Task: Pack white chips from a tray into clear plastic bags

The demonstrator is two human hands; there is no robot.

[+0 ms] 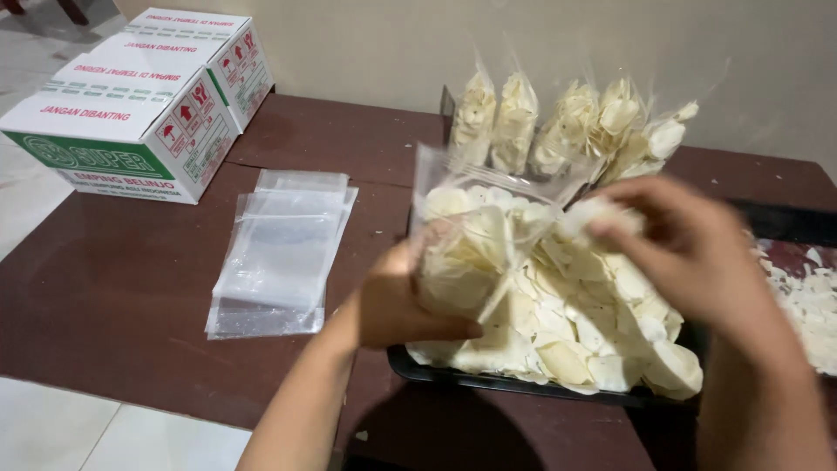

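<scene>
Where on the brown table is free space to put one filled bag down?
Bare table lies in front of the white boxes, left of the empty bags; also between boxes and filled bags. It is crowded around the chip tray, where the left hand holds a bag and the right hand works.

White cartons [144,96] far left; filled bags [567,126] behind.

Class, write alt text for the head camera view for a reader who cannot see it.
A person's left hand holds a clear bag part-filled with pale chips while the right hand brings more to its mouth, above a black tray heaped with chips. Filled bags stand behind; empty bags and white boxes lie left.
</scene>
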